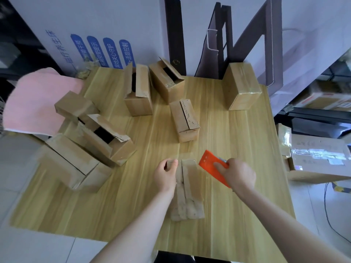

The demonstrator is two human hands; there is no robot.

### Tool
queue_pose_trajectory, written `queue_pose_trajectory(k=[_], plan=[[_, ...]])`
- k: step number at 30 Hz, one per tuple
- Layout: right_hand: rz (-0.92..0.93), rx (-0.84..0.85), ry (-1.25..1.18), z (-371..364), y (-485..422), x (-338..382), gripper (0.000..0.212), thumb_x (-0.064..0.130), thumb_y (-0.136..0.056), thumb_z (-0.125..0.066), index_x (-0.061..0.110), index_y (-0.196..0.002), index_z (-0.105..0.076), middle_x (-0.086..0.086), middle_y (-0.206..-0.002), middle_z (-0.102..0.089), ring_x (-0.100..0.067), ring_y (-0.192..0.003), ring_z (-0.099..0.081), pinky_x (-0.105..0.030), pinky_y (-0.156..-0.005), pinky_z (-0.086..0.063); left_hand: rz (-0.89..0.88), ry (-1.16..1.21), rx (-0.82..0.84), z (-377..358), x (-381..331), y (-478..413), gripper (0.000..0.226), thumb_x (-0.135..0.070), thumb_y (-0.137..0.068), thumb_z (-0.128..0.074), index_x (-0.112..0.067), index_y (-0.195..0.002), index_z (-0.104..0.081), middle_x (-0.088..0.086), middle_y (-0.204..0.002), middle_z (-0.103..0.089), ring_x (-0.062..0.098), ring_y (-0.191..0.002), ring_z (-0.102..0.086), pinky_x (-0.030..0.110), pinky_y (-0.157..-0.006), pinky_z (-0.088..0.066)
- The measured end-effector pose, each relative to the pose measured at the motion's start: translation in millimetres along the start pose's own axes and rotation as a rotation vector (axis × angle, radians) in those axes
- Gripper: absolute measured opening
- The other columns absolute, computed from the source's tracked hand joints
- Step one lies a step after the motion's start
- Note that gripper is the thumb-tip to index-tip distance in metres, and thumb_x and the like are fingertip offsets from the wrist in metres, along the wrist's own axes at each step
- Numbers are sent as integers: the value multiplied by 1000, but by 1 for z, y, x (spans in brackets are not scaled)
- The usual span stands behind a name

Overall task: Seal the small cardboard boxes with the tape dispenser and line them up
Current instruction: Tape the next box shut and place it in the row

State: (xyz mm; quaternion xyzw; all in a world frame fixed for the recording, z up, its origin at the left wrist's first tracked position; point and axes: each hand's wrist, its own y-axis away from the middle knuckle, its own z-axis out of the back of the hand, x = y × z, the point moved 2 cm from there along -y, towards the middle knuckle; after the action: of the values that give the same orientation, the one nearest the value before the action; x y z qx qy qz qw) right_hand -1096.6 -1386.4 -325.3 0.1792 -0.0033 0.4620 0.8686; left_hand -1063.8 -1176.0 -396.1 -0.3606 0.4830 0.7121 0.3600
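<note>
A small cardboard box lies lengthwise at the near middle of the wooden table, its flaps closed along a centre seam. My left hand grips the box's far left corner. My right hand holds an orange tape dispenser just right of the box's far end. A faint strip of clear tape seems to stretch from the dispenser across that far end. Several more small boxes stand further back: one closed in the middle, one sealed at the back right, and open ones at the back and left.
A pink cloth lies off the table's left side. A large white printed carton and dark frames stand behind the table. A bigger taped cardboard box sits on the floor to the right.
</note>
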Motion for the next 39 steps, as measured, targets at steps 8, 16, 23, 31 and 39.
queue_pose_trajectory(k=[8,16,23,31,39], plan=[[-34,-104,-461,25,17,17,53,59,-84,-56,14,-56,-54,4,-51,-54,-15,-49,-52,-24,-44,-28,391,409,-263,5,19,41,32,-38,-62,-88,-22,-62,-60,-17,-55,-62,-3,-54,-56,13,-49,-38],[-102,-22,-640,14,17,18,54,57,-86,-56,12,-56,-53,0,-53,-52,-20,-51,-50,-26,-48,-33,14,-72,-86,14,0,28,43,-27,-78,-76,-18,-118,-61,-5,-110,-65,14,-101,-61,23,-84,-40],[-81,-37,-628,11,25,18,51,55,-88,-55,12,-59,-53,0,-55,-53,-18,-51,-50,-26,-48,-34,-284,-563,205,-2,-42,-17,29,-41,-91,-58,-23,-113,-64,-6,-108,-64,15,-97,-61,31,-82,-49],[-91,-38,-630,11,22,17,53,57,-87,-53,9,-69,-60,-1,-62,-59,-20,-57,-57,-27,-51,-39,-289,-584,222,-12,-30,-28,34,-37,-97,-47,-12,-76,-53,4,-77,-59,24,-74,-55,32,-62,-37],[-102,-72,-634,8,23,19,54,57,-86,-55,6,-69,-60,-2,-61,-58,-20,-56,-55,-28,-51,-39,26,-77,473,-23,-7,-27,30,-38,-102,-34,-17,-108,-55,-14,-109,-52,13,-110,-47,29,-92,-37]])
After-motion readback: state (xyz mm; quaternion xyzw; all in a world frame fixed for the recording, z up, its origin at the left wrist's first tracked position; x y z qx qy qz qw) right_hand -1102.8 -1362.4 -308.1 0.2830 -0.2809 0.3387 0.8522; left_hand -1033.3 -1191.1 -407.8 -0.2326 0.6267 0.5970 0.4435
